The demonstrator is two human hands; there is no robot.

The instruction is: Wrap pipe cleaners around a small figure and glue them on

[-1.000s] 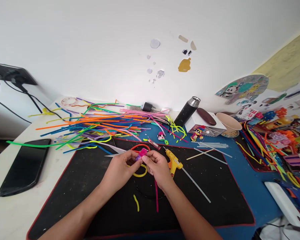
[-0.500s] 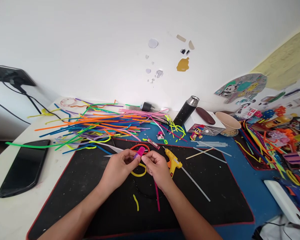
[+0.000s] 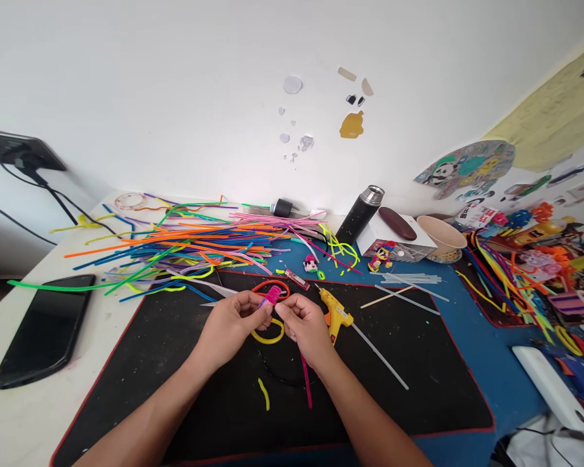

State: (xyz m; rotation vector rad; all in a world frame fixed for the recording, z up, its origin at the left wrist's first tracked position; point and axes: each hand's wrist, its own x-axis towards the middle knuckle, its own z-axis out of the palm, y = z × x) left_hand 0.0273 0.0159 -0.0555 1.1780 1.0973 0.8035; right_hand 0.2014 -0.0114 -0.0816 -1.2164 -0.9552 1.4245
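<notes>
Over the black mat (image 3: 409, 395), my left hand (image 3: 231, 324) pinches a small coiled pink pipe-cleaner piece (image 3: 271, 296) at its fingertips. My right hand (image 3: 305, 327) is closed on the pink pipe cleaner (image 3: 305, 383), whose free end trails down across the mat below the hand. Both sets of fingertips meet just above a yellow pipe-cleaner loop (image 3: 268, 336) lying on the mat. An orange-red loop (image 3: 271, 286) lies just behind the hands. A short yellow scrap (image 3: 265, 393) rests on the mat between my forearms.
A yellow glue gun (image 3: 337, 314) lies right of my right hand, with clear glue sticks (image 3: 409, 288) beyond. A big heap of coloured pipe cleaners (image 3: 185, 243) covers the back left. A black phone (image 3: 41, 331) lies far left. A black flask (image 3: 359, 215), box and bowl (image 3: 442, 239) stand at the back.
Both hands have stayed in place; the fingers have shifted slightly on the pink piece. The view has drifted a little.
</notes>
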